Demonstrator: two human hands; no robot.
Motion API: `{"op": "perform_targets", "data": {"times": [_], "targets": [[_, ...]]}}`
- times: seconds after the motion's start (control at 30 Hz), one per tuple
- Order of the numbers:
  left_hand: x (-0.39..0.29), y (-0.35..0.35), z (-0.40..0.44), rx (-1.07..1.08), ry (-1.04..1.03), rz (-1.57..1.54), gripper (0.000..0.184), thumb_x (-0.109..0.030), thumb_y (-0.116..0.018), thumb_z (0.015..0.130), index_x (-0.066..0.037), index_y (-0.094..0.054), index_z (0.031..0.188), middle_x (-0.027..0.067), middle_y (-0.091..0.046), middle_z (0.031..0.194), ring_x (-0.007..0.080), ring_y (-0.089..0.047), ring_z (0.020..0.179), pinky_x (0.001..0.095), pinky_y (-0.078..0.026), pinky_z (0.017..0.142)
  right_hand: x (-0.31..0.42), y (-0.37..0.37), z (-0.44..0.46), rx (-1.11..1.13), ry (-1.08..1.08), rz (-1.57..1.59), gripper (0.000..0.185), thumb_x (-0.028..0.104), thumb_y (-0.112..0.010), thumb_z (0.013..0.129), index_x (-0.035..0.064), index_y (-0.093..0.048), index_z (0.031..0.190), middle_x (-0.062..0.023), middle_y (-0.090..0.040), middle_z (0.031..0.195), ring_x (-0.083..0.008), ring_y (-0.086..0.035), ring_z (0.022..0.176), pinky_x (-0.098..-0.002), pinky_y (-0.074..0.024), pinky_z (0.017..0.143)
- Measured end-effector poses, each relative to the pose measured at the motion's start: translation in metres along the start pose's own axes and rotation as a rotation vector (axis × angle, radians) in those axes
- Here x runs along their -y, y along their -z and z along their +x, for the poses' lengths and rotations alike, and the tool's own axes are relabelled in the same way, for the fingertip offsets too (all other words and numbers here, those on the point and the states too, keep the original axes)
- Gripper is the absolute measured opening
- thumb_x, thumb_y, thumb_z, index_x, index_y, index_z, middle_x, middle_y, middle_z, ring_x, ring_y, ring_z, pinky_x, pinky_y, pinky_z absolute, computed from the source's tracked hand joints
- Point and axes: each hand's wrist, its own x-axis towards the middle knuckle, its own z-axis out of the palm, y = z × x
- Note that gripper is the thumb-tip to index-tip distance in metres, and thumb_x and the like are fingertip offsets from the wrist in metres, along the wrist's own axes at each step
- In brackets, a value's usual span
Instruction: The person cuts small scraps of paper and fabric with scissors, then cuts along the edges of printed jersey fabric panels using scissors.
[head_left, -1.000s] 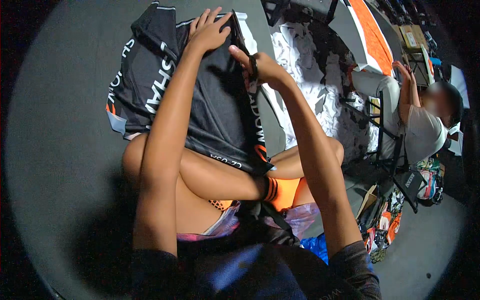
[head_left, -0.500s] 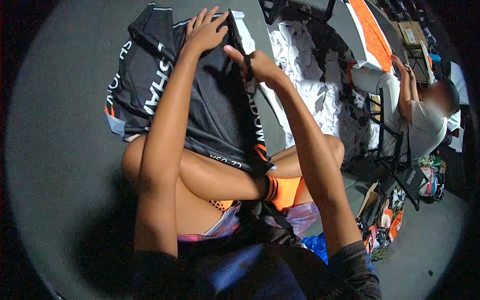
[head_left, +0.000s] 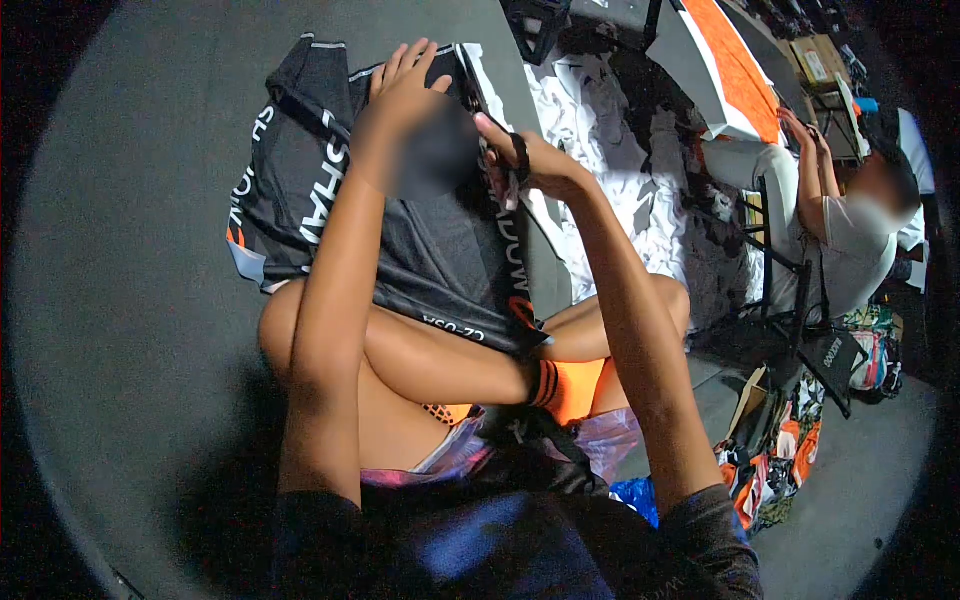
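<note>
A black jersey [head_left: 430, 250] with white lettering and orange accents lies spread on the floor and over my crossed legs. My left hand [head_left: 402, 85] rests flat on its upper part, fingers spread; a blur hides part of this hand's back. At the jersey's right edge, my right hand [head_left: 547, 165] is closed around the black handles of scissors [head_left: 521, 160]. The blades are mostly hidden along the fabric edge. White material [head_left: 477, 65] shows beside that edge, near the scissors.
White fabric scraps [head_left: 575, 110] and dark ones lie in a heap to the right. Beyond them a person [head_left: 850, 235] sits on a folding chair [head_left: 790, 265], hands at a table with orange-and-white fabric [head_left: 735, 70]. Colourful cloth pieces [head_left: 790, 450] are piled at lower right.
The scissors and my right hand have shifted slightly down and right in view. My left hand stays flat on the jersey. The whole view has tilted a little.
</note>
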Motion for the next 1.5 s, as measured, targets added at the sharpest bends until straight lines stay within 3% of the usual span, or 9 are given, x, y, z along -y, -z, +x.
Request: {"op": "perform_targets", "data": {"times": [0.2,0.47,0.57,0.7,0.77,1.07,1.23,1.33,1.5], "targets": [[-0.004,0.016,0.007,-0.016,0.047,-0.144,0.046,-0.039,-0.059,0.083,-0.018,-0.053,0.123,0.0014,-0.042,0.138,0.0246,-0.036,0.128,0.0479,-0.027,0.102,-0.004,-0.002,-0.002,-0.043,-0.047,-0.084,0.061,0.064,-0.049,0.084,0.0096,-0.049,0.058,-0.0037,-0.051,0.053,-0.0158,-0.055,0.046,-0.0288,-0.0437,0.045],[-0.002,0.04,0.024,0.133,-0.028,-0.238,0.026,-0.02,-0.07,0.075,-0.007,-0.059,0.095,0.0057,-0.06,0.104,0.0251,-0.054,0.106,0.0366,-0.041,0.088,-0.053,-0.029,-0.102,-0.109,0.183,0.139,0.046,0.043,-0.053,0.091,0.004,-0.052,0.066,-0.0025,-0.052,0.056,-0.0103,-0.051,0.051,-0.0244,-0.0398,0.048],[-0.031,0.08,0.021,0.202,-0.003,-0.75,0.023,-0.009,-0.069,0.074,-0.003,-0.059,0.094,0.0042,-0.061,0.089,0.017,-0.058,0.092,0.0282,-0.045,0.08,-0.069,-0.025,-0.169,-0.136,0.245,0.164,0.035,0.035,-0.057,0.09,0.0035,-0.053,0.076,0.0,-0.052,0.059,-0.0088,-0.049,0.053,-0.0237,-0.0376,0.048],[-0.122,0.182,-0.014,0.2,-0.135,-0.931,0.026,0.0,-0.069,0.072,0.0,-0.057,0.096,0.0025,-0.059,0.088,0.0109,-0.056,0.089,0.026,-0.046,0.08,-0.082,-0.018,-0.236,-0.145,0.259,0.207,0.038,0.039,-0.061,0.086,0.0035,-0.052,0.076,0.0006,-0.051,0.063,-0.0077,-0.047,0.058,-0.0229,-0.0368,0.051],[-0.174,0.235,-0.043,0.337,-0.106,-1.105,0.034,0.006,-0.067,0.071,0.001,-0.055,0.102,0.0026,-0.058,0.092,0.0116,-0.056,0.09,0.0252,-0.046,0.082,-0.091,-0.019,-0.253,-0.181,0.484,0.156,0.037,0.036,-0.069,0.081,0.0029,-0.051,0.081,0.0007,-0.049,0.065,-0.0084,-0.047,0.06,-0.023,-0.0386,0.054],[-0.331,0.38,-0.12,0.325,-0.411,-1.012,0.046,0.001,-0.067,0.076,-0.002,-0.045,0.116,0.0069,-0.053,0.103,0.0106,-0.053,0.095,0.024,-0.044,0.083,-0.048,-0.019,-0.33,-0.127,0.806,0.207,0.058,0.052,-0.075,0.069,0.0039,-0.05,0.089,0.0,-0.048,0.079,-0.0091,-0.045,0.07,-0.023,-0.0385,0.062],[-0.364,0.401,-0.144,0.32,-0.405,-1.016,0.051,-0.004,-0.067,0.079,-0.005,-0.04,0.123,0.0069,-0.053,0.101,0.0103,-0.052,0.092,0.0226,-0.043,0.081,-0.041,-0.017,-0.364,-0.118,0.847,0.183,0.054,0.042,-0.08,0.067,0.0021,-0.05,0.088,-0.0036,-0.051,0.073,-0.0129,-0.05,0.066,-0.026,-0.0415,0.06],[-0.375,0.402,-0.158,0.262,-0.405,-1.038,0.055,-0.004,-0.065,0.08,-0.006,-0.037,0.126,0.0068,-0.053,0.099,0.0102,-0.053,0.089,0.022,-0.042,0.081,-0.039,-0.014,-0.375,-0.167,1.002,0.11,0.057,0.044,-0.08,0.066,0.0018,-0.049,0.088,-0.0052,-0.051,0.074,-0.0152,-0.05,0.065,-0.0271,-0.0416,0.06],[-0.382,0.402,-0.172,0.199,-0.409,-1.039,0.062,-0.001,-0.062,0.081,-0.007,-0.03,0.133,0.0082,-0.053,0.101,0.0103,-0.053,0.086,0.0222,-0.043,0.079,-0.028,-0.016,-0.391,-0.08,0.908,0.106,0.067,0.059,-0.077,0.063,0.0034,-0.05,0.09,-0.0013,-0.049,0.081,-0.012,-0.047,0.074,-0.0249,-0.0391,0.065]]}}
